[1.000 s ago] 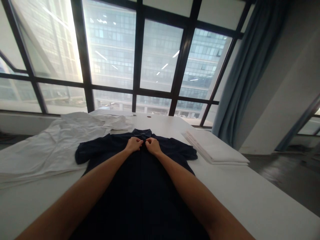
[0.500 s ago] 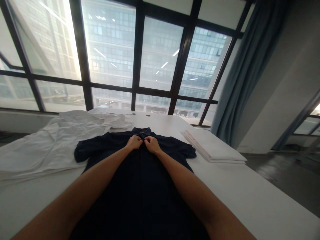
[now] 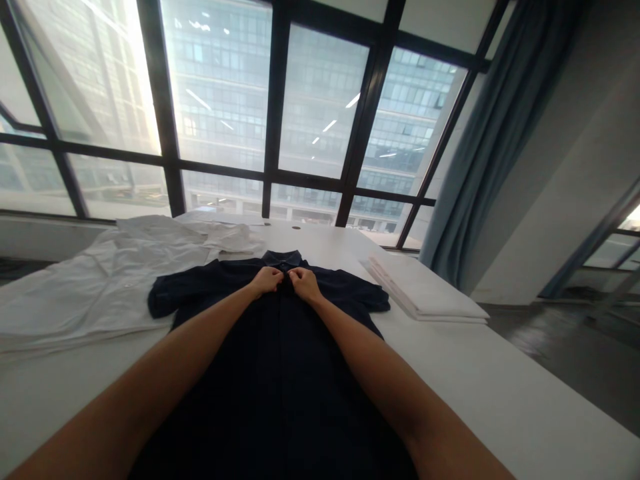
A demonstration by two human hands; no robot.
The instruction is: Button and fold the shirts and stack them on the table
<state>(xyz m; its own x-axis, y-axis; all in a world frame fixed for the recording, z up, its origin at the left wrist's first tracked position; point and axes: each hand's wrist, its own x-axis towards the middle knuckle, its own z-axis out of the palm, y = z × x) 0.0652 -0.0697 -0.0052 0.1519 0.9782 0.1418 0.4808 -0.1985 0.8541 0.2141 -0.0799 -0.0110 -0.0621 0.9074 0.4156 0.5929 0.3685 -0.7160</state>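
A dark navy short-sleeved shirt (image 3: 283, 367) lies front up on the white table (image 3: 465, 373), its collar towards the window and its sleeves spread to both sides. Just below the collar, my left hand (image 3: 267, 280) pinches the left side of the front opening. My right hand (image 3: 304, 283) pinches the cloth on the other side, a small gap away. Fingers of both hands are bent together on the fabric. Any button between the fingertips is too small to make out.
White shirts (image 3: 115, 273) lie loosely spread on the table's left side. A folded stack of white cloth (image 3: 425, 287) rests at the right. Behind the table stand framed windows (image 3: 320, 107) and a blue-grey curtain (image 3: 493, 153).
Both hands stay at the shirt's front just under the collar, with only slight finger movement. The whole view has shifted a little.
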